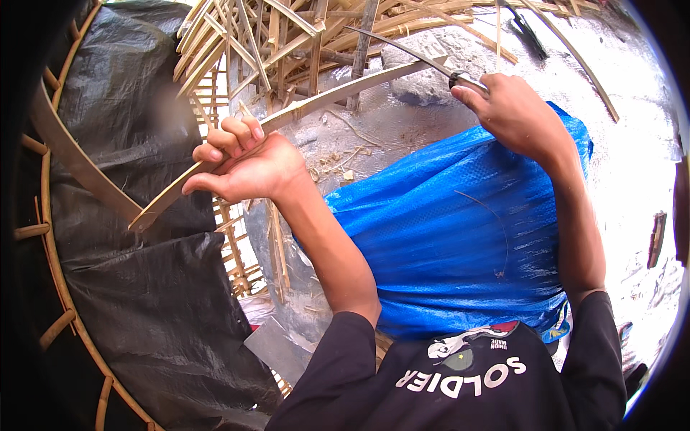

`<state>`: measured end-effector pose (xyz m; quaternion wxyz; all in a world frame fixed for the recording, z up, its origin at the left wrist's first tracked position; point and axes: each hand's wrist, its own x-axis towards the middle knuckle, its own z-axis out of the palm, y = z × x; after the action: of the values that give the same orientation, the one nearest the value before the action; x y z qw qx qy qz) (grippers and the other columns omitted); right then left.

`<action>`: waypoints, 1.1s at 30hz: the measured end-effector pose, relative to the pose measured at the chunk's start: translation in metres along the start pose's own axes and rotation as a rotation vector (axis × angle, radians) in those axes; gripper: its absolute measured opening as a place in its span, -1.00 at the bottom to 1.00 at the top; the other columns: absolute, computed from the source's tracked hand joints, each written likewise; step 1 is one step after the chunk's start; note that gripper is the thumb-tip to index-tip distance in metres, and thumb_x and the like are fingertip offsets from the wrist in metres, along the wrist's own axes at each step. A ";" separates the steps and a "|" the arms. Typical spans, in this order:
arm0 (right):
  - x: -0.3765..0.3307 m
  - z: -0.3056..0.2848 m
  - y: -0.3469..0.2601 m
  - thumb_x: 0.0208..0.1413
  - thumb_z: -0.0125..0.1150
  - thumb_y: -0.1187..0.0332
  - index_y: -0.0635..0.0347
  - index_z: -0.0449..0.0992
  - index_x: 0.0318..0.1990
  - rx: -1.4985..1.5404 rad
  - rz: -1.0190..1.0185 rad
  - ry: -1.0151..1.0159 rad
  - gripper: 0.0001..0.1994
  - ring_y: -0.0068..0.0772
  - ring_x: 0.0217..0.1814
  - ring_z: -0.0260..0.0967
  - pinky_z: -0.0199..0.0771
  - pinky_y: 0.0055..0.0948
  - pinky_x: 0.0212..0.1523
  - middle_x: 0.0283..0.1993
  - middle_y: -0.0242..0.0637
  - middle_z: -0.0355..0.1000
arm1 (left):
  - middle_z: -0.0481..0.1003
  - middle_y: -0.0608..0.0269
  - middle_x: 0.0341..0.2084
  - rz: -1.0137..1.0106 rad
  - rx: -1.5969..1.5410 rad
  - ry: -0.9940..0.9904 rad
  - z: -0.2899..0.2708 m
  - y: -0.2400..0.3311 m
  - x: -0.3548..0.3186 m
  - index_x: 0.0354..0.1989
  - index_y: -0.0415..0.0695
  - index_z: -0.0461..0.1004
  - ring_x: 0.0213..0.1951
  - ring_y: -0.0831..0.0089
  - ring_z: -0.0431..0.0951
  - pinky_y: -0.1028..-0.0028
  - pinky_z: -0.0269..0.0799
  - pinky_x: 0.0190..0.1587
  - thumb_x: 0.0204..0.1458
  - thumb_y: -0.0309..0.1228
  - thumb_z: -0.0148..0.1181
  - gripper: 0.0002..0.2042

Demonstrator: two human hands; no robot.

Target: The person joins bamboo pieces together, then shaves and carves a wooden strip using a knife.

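Observation:
A long flat bamboo strip [345, 90] slants across the view, from the lower left up to the far right. My left hand [248, 165] is closed round it toward its left end, fingers curled over with the thumb stretched along it. In my right hand [514, 118] is the dark handle of a knife [413, 54], its narrow blade pointing up and to the left. The blade crosses the strip's far right end; I cannot tell whether they touch. Blue woven sheeting [445, 237] covers my lap below both hands.
Split bamboo pieces [287, 43] are piled at the far side, near a grey stone block [431, 68]. Black plastic sheeting [136, 287] hangs on the left by a bamboo frame [54, 266]. A dark tool [528, 36] lies at the far right. Shavings [345, 158] litter the ground.

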<state>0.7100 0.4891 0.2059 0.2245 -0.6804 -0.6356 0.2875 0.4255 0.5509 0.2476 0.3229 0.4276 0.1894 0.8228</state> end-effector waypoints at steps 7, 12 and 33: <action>0.000 -0.005 -0.019 0.26 0.07 -0.08 0.47 0.50 -0.49 0.168 -0.055 -0.148 -0.38 0.07 -0.51 0.48 0.49 -0.11 -0.36 -0.61 0.11 0.42 | -0.03 0.45 -0.75 0.033 -0.055 0.010 -0.003 0.005 0.008 -0.60 0.02 0.16 -0.66 0.56 -0.04 0.52 -0.02 -0.62 0.22 0.32 -0.34 -0.38; -0.014 0.008 -0.050 0.29 -0.03 -0.22 0.08 0.29 -0.49 0.823 0.236 -0.626 -0.45 -0.71 -0.78 0.05 0.05 -0.59 -0.79 -0.75 -0.55 0.09 | 0.00 0.46 -0.76 0.027 -0.016 0.226 -0.016 0.011 0.016 -0.63 0.03 0.15 -0.69 0.57 0.00 0.55 -0.02 -0.62 0.19 0.36 -0.33 -0.36; -0.030 0.035 -0.060 0.28 -0.10 -0.26 0.07 0.26 -0.51 1.951 0.627 -0.918 -0.43 -0.77 -0.90 -0.07 -0.06 -0.69 -0.94 -0.80 -0.56 0.06 | -0.01 0.44 -0.80 0.065 -0.163 0.146 0.005 0.023 0.001 -0.65 0.01 0.20 -0.67 0.54 0.01 0.53 -0.02 -0.60 0.15 0.42 -0.38 -0.30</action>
<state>0.6412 0.4628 0.2241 0.3236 -0.1729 0.0385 0.9295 0.4212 0.5349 0.2646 0.3148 0.3447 0.1309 0.8746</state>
